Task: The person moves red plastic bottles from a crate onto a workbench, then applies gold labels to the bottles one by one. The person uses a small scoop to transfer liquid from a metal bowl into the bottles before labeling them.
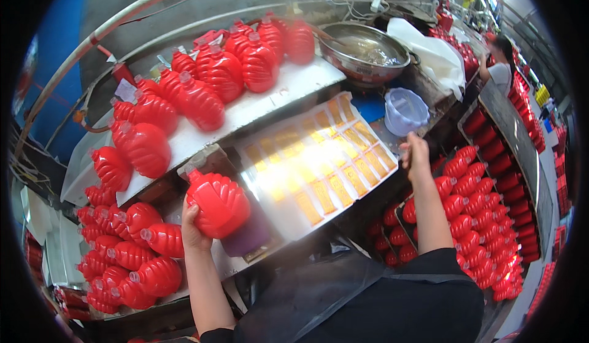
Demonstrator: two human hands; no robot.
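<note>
Head view; left grip holds glossy ridged bottle.

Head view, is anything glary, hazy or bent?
In the head view, glare whitens yellow labels; there too, the held red bottle looks fairly crisp, the shelf's right-end bottle hazy; the head view's upper-left pipe bows, perhaps fisheye bending.

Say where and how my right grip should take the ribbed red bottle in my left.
Likely best around the broad body of the ribbed red bottle, from the right: that side is bare, while the left grip covers the lower left.
</note>
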